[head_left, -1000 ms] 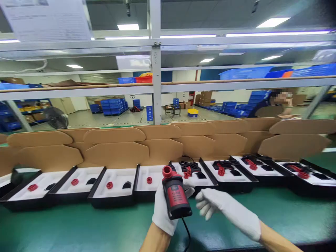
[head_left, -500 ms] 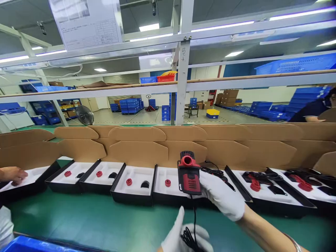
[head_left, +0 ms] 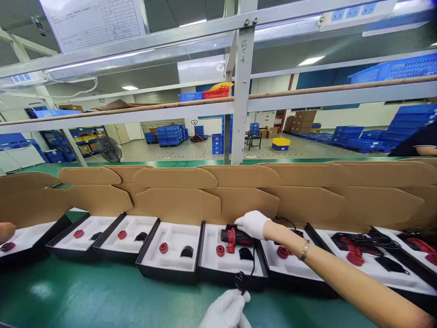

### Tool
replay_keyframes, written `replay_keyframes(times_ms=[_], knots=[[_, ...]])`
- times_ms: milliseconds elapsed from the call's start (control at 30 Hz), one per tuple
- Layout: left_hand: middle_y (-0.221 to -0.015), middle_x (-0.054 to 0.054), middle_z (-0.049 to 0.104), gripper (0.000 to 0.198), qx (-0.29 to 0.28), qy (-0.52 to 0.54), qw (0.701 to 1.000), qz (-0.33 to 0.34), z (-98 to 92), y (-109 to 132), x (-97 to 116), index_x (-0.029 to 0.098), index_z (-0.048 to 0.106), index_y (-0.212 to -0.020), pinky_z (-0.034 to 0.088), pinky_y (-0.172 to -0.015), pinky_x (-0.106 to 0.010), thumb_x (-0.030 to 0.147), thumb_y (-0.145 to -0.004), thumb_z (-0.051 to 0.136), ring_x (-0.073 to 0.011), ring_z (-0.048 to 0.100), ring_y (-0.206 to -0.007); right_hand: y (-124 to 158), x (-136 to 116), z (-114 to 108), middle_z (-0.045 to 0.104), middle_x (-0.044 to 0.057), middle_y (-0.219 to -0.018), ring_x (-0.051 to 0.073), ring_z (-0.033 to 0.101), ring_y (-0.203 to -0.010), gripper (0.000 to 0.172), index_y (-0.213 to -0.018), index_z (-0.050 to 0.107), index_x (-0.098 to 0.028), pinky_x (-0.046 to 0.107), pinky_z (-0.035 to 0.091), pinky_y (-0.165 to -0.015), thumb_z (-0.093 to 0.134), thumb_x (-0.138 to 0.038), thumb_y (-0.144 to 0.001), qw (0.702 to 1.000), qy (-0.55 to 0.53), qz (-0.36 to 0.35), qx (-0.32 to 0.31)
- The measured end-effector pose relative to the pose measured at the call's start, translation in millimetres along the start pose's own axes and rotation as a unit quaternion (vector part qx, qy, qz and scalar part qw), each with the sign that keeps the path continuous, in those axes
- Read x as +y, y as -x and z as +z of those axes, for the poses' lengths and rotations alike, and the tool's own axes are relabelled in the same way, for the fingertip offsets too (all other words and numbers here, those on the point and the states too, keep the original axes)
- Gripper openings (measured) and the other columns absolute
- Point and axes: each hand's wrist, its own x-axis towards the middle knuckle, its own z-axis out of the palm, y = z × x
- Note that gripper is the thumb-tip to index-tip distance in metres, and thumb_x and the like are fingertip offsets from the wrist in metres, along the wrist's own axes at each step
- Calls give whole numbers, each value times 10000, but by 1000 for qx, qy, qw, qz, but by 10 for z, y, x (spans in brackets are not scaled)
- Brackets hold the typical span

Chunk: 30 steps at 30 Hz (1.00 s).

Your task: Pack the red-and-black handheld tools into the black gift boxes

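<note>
The right hand (head_left: 252, 224), gripping the red-and-black pump (head_left: 235, 238), has lowered it into the box (head_left: 218, 275). The left hand (head_left: 226, 310) pinches its bundled cord (head_left: 242, 279) by the front edge, still unpacked.

Remotely, I see the white-gloved right hand (head_left: 253, 224) holding a black-and-red device (head_left: 232, 237) at a foam-lined black box (head_left: 221, 275), the white-gloved left hand (head_left: 226, 310) pinching a looped black cable (head_left: 241, 279).

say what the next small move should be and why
Probably bring the bundled black cable over the white foam insert with the left hand: the right hand is on the red-and-black corded device there, while the cable trails from it to the left hand in front of the box.
</note>
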Motion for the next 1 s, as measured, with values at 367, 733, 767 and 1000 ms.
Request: replay_keyframes(times_ms=[367, 733, 767, 1000], knots=[[-905, -10, 698, 302, 114, -370, 897, 212, -347, -203, 1308, 199, 631, -889, 433, -670, -236, 405, -945, 417, -122, 556, -669, 276, -92, -274, 666, 53, -1036, 203, 616, -882, 730, -1348, 522, -185, 308, 493, -856, 768, -428, -705, 898, -433, -71, -11], [-1063, -132, 658, 419, 130, -742, 597, 276, -69, -1145, 963, 166, 649, -1073, 409, -901, -414, 462, -970, 372, -284, 577, -1007, 1304, -307, 306, 618, 197, -1159, 228, 674, -923, 559, -1138, 541, -105, 392, 548, -896, 632, -542, -801, 584, -798, 138, 53], [-1059, -142, 654, 434, 127, -749, 584, 285, -31, -1106, 942, 154, 645, -1073, 401, -916, -439, 456, -976, 349, -300, 567, -1025, 1636, -188, 246, 629, 192, -1145, 230, 680, -880, 564, -1132, 560, -101, 393, 568, -834, 644, -548, -799, 621, -772, 129, 46], [-1241, -110, 636, 415, -3, -750, 504, 429, 774, -1075, 730, 178, 627, -1177, 410, -1023, -486, 389, -982, 327, -313, 543, -1167, 4411, 481, -92, 699, 48, -901, 179, 665, -725, 403, -1078, 669, -169, 287, 519, -725, 447, -469, -925, 830, -291, 442, 177]])
